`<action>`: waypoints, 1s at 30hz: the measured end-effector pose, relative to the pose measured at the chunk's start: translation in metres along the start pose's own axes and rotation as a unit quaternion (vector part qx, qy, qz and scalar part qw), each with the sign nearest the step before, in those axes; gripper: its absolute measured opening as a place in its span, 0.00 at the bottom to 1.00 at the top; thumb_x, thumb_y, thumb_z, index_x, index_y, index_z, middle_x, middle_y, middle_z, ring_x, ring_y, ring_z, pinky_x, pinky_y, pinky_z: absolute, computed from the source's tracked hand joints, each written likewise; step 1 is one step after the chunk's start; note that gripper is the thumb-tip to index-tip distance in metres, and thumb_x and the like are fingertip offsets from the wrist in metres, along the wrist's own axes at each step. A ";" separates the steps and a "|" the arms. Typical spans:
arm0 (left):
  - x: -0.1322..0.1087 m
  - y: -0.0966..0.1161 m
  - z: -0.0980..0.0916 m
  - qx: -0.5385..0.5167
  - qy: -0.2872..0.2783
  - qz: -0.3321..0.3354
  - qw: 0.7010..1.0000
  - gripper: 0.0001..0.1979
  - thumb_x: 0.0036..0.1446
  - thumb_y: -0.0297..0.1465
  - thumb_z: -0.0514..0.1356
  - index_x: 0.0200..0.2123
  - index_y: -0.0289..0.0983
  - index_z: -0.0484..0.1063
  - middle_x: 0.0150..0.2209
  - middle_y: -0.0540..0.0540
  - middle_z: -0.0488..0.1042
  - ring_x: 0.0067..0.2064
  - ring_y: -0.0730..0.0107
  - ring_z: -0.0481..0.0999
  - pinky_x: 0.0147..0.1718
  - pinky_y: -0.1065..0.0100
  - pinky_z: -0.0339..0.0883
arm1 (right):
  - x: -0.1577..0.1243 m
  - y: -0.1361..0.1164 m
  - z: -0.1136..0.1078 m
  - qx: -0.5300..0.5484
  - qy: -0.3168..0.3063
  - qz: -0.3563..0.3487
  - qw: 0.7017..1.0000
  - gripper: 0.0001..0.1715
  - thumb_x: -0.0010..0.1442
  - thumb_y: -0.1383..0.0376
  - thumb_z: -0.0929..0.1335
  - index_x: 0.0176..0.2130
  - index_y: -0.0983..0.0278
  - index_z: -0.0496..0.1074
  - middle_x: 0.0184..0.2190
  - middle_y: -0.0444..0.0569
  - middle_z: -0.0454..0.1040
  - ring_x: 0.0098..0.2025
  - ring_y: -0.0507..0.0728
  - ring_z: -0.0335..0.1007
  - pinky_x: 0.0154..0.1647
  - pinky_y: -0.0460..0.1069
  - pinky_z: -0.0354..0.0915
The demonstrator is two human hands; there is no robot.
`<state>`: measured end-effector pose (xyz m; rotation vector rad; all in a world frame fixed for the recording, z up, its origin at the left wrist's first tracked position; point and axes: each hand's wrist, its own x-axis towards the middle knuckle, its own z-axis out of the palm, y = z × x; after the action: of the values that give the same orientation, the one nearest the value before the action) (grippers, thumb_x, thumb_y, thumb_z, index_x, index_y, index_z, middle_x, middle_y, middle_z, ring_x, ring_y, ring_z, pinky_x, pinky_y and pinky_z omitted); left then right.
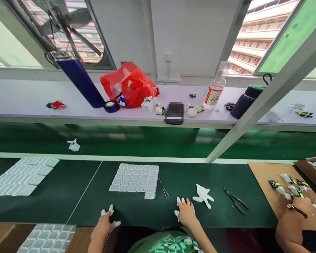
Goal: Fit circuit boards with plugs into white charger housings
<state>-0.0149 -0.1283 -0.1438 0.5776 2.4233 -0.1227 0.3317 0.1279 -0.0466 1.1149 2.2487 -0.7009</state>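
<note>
My left hand (105, 222) is at the front edge of the dark green table (86, 207), with thumb and fingers apart and nothing in it. White covers sit on its fingertips. My right hand (186, 212) rests on the table further right, fingers spread, also with white covered tips and holding nothing. Beyond and between the hands lies a block of small white plastic boxes (135, 178) in rows, one box sticking out at its near right corner. A pair of tweezers (163, 188) lies beside that block. A white glove (203, 196) and dark-handled pliers (235, 200) lie right of my right hand.
Another person's arm (289, 225) reaches over cardboard (263, 186) with small parts at right. More white boxes (26, 175) lie at left; others (48, 239) stand below the table edge. A slanted post (226, 144) rises behind. The shelf holds a red bag (137, 86) and bottle (214, 92).
</note>
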 end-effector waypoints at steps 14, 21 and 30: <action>0.013 -0.024 0.016 0.021 0.025 0.007 0.999 0.25 0.66 0.38 0.61 0.63 0.37 0.64 0.60 0.38 0.69 0.57 0.53 0.73 0.55 0.49 0.70 | 0.008 -0.001 0.006 -0.027 -0.109 0.030 0.993 0.29 0.68 0.56 0.68 0.64 0.62 0.63 0.63 0.56 0.65 0.58 0.64 0.69 0.58 0.65 0.69; 0.016 -0.029 0.017 0.033 0.021 0.003 0.999 0.26 0.66 0.40 0.61 0.63 0.37 0.63 0.59 0.37 0.69 0.57 0.53 0.73 0.54 0.49 0.71 | -0.002 0.003 0.019 -0.006 -0.118 0.042 0.992 0.29 0.69 0.56 0.68 0.64 0.62 0.63 0.64 0.57 0.64 0.58 0.64 0.69 0.58 0.65 0.69; 0.005 -0.026 0.021 0.020 0.032 0.006 0.999 0.24 0.66 0.37 0.61 0.62 0.35 0.64 0.59 0.37 0.69 0.56 0.54 0.73 0.54 0.50 0.71 | -0.006 0.021 0.011 0.006 -0.111 0.045 0.993 0.27 0.68 0.57 0.69 0.63 0.62 0.65 0.62 0.56 0.66 0.57 0.63 0.70 0.56 0.63 0.70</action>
<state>-0.0179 -0.1544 -0.1654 0.6222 2.4837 -0.1504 0.3551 0.1282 -0.0550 1.0807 1.9981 -0.7634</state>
